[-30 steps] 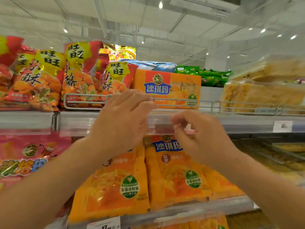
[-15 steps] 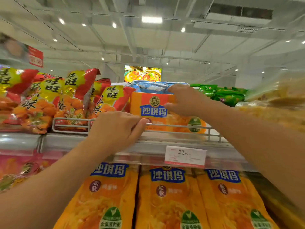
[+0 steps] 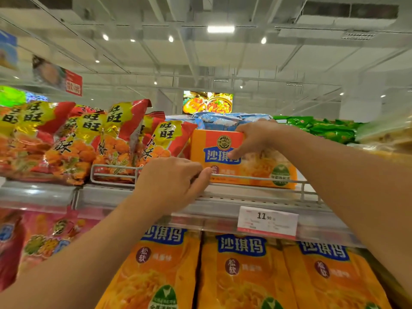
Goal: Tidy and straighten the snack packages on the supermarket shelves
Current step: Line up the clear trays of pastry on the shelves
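Two hands are at work on the top shelf now. Half a second ago the right hand (image 3: 254, 139) had only just reached the flat orange cardboard snack box (image 3: 245, 161); now its fingers curl over the box's top edge with the thumb pressed on the front face, a firm hold. A second ago both hands were lower, at the clear price rail. The left hand (image 3: 171, 181) stays curled round the white wire guard rail (image 3: 256, 178) at the shelf front, thumb hooked on the wire. I judge the box is about to be squared up behind that rail; it sits slightly askew, its right end nearer the front.

Counted: one orange box; at least five red-and-yellow foil snack bags (image 3: 120, 139) standing left of it, touching it, more perhaps hidden; three orange soft packs (image 3: 243, 273) in the row below; one white price tag (image 3: 267, 220) on the rail; pale blue wrapped packs (image 3: 223, 121) lying on top of the box, number unclear.
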